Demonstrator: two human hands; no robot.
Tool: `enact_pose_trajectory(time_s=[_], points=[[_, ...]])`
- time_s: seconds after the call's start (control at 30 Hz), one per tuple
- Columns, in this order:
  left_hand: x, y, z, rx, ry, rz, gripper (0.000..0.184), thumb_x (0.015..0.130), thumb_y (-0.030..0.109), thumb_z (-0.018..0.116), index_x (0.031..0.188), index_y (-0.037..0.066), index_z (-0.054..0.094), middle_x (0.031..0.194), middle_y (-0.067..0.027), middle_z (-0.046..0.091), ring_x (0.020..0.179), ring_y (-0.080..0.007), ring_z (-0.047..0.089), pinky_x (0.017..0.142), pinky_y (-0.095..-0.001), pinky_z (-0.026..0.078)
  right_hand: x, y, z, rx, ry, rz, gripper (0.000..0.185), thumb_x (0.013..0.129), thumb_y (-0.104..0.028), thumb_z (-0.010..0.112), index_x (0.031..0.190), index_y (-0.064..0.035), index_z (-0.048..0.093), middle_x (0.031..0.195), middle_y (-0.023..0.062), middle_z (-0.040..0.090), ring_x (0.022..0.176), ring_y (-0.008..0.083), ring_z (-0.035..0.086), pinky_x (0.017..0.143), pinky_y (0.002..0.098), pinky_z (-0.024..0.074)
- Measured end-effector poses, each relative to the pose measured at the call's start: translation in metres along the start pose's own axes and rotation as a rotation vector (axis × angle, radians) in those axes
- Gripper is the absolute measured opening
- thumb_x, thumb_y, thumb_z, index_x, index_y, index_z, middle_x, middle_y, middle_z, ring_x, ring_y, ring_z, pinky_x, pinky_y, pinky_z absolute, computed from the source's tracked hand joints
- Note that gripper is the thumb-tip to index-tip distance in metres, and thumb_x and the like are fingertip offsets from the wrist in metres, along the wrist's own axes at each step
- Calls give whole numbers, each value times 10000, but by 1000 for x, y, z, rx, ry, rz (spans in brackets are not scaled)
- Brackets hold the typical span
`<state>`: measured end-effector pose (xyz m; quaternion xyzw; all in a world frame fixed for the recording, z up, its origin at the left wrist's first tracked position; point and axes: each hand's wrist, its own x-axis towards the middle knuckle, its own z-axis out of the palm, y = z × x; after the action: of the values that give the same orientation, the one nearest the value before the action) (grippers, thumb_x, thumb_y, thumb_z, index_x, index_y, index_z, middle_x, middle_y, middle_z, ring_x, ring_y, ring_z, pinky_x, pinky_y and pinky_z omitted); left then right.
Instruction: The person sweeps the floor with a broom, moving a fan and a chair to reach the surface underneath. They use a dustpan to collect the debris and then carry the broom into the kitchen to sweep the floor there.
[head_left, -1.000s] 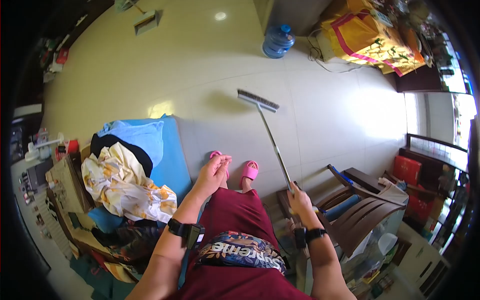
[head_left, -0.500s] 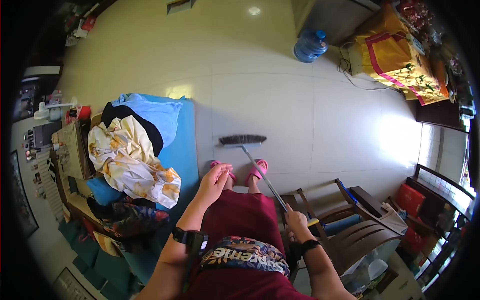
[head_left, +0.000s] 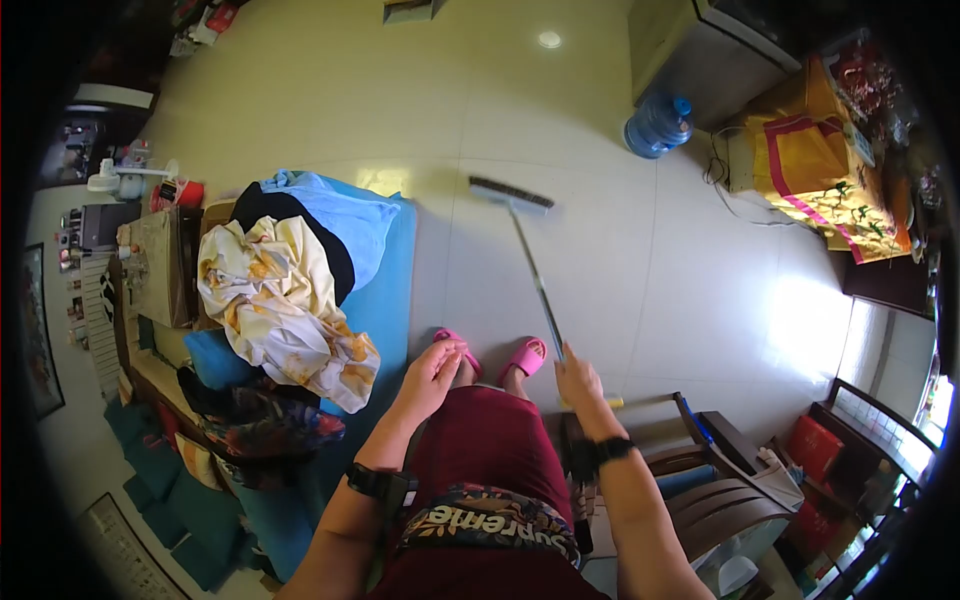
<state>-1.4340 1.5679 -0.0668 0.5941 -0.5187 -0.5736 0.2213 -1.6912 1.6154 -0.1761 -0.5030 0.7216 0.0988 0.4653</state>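
Note:
My right hand is closed around the handle of a broom. The handle slopes up and away to a wide bristled head on the pale tiled floor ahead of my feet. A yellow grip end shows beside the right wrist. Over my lap, my left hand hangs with loosely bent fingers and holds nothing. Pink slippers are on my feet, just beyond the hands.
At left, a blue-covered seat bears a crumpled white-and-yellow cloth and other fabrics. Wooden chairs stand close on the right. A blue water jug stands by a cabinet at far right, near a loose cord and a yellow bag.
The broom head has moved farther forward from my feet, and my right hand has gone forward with the handle. My left hand's fingers are more bent. The view has shifted slightly.

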Motion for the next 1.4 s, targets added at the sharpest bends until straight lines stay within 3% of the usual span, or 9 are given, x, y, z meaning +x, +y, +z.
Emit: enact_pose_trajectory(time_s=[0.23,0.6,0.8,0.93,1.03,1.13,1.23,1.37,1.4], points=[[12,3,6,-58,8,33,199,916,126,450,1065,10,511,999,-89,594,961,-148,561,841,-257,430,-79,51,32,-53,-121,19,468,845,-372,455,1279,-206,406,843,217,612,805,386,596,704,481,468],[17,20,36,5,-89,-8,194,918,110,442,1070,5,503,1004,-93,594,964,-154,564,842,-262,431,51,-9,25,332,8,-112,375,821,-323,513,1158,-159,507,876,214,602,849,359,582,716,451,458],[33,46,71,0,-193,89,208,923,130,437,1078,7,501,1010,-84,588,948,-145,558,834,-264,437,-44,63,7,451,84,-40,435,798,-294,525,1194,-119,489,894,228,603,850,394,577,742,436,460],[45,68,93,18,-281,130,214,926,142,433,1077,9,506,1013,-73,587,932,-136,555,824,-258,439,-108,122,21,823,-66,184,488,782,-309,602,1175,-37,501,665,136,602,623,205,614,590,314,481],[54,80,104,27,-335,157,219,927,143,431,1082,8,506,1013,-69,587,929,-126,549,826,-248,433,-169,136,16,950,-46,322,534,747,-248,666,1189,-7,485,663,70,588,595,115,572,548,268,466],[68,91,110,89,-381,182,228,926,138,432,1094,3,506,1013,-59,583,915,-110,542,826,-239,429,-205,154,64,1102,71,407,548,725,-141,687,1208,-14,461,694,35,570,570,109,547,489,251,447],[91,91,119,54,-440,190,206,917,115,445,1077,-3,502,993,-88,598,933,-123,554,807,-242,437,-229,145,65,1627,138,491,465,742,-95,652,1170,-30,482,654,29,538,523,116,524,444,265,435],[123,95,135,43,-523,207,208,921,135,443,1068,2,509,992,-79,599,921,-105,552,784,-233,436,-206,132,69,2115,116,556,264,785,-95,592,1028,-78,492,629,13,494,453,116,480,381,238,388],[131,94,136,40,-557,193,211,924,142,440,1067,4,510,991,-71,598,921,-105,555,768,-227,437,-189,121,64,2026,137,548,176,800,-91,571,954,-108,487,629,-1,478,448,106,471,384,229,377]])
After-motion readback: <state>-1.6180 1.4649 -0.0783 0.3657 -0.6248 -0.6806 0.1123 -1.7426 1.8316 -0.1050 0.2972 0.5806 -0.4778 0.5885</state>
